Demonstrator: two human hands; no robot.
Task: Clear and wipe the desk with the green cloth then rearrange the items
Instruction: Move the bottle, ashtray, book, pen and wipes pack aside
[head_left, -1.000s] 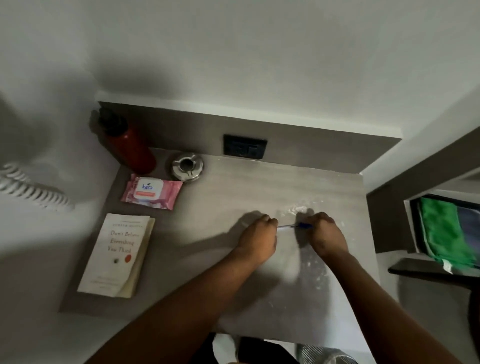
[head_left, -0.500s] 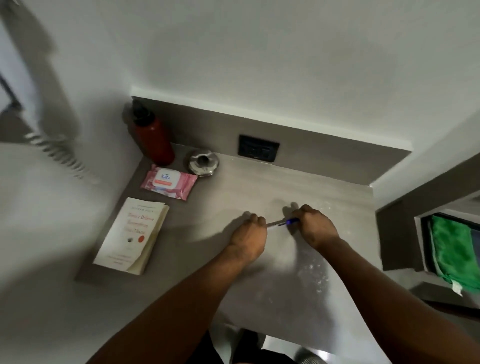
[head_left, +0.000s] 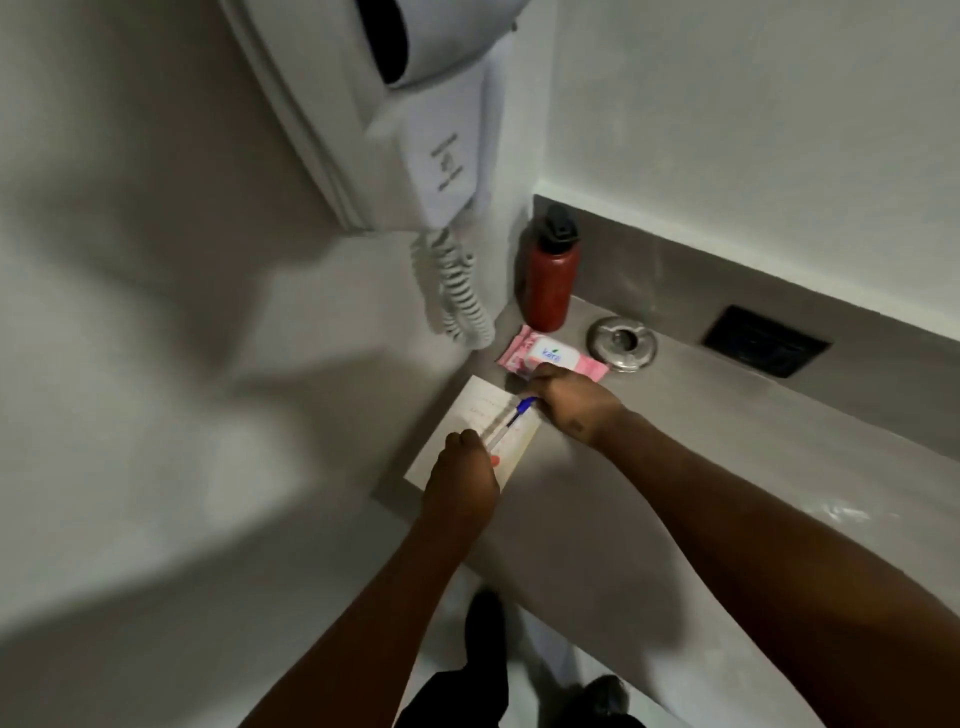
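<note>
A clear pen with a blue cap (head_left: 511, 418) lies across the white book (head_left: 480, 415) at the left end of the grey desk (head_left: 727, 457). My left hand (head_left: 462, 480) grips the pen's near end over the book. My right hand (head_left: 571, 402) holds the capped far end, close to the pink wipes pack (head_left: 545, 357). Behind the pack stand a red bottle with a black lid (head_left: 549, 275) and a metal ashtray (head_left: 621, 343). The green cloth is out of view.
A white wall-mounted hair dryer (head_left: 405, 119) with a coiled cord (head_left: 457, 291) hangs just left of the desk corner. A black socket plate (head_left: 763, 340) sits in the grey backsplash. White powdery smears (head_left: 841, 512) mark the desk at the right. The floor and dark shoes show below.
Both hands carried the pen from the middle of the desk leftward onto the book. The view swung left, so the hair dryer came in and the green cloth went out.
</note>
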